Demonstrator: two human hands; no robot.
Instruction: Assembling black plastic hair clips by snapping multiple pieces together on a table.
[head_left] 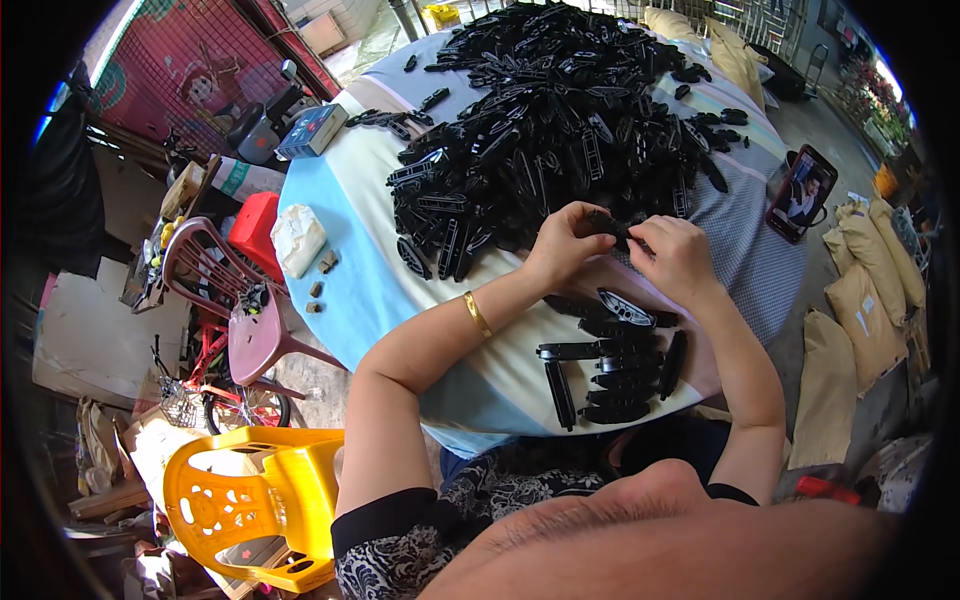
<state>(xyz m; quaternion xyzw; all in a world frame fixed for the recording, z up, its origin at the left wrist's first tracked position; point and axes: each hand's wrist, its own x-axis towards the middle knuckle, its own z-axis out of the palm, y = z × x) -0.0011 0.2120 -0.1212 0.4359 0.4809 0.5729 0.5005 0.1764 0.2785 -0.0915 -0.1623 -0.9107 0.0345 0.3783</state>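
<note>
Both my hands meet at the near edge of a big heap of black plastic parts (540,130). My left hand (572,240) pinches a small black plastic part (618,232) between thumb and fingers. From the other side, my right hand (672,252) grips the same part with its fingertips. Its exact shape is mostly hidden by my fingers. Below my hands, several long black parts (615,370) lie side by side in a loose group on the striped cloth. One open part (626,307) there shows a pale inside.
The cloth-covered table (340,240) carries a propped phone (803,193) at right, a blue box (312,131) and a white bag (298,240) at left. A pink chair (255,340) and a yellow chair (255,500) stand left. Brown sacks (862,320) lean at right.
</note>
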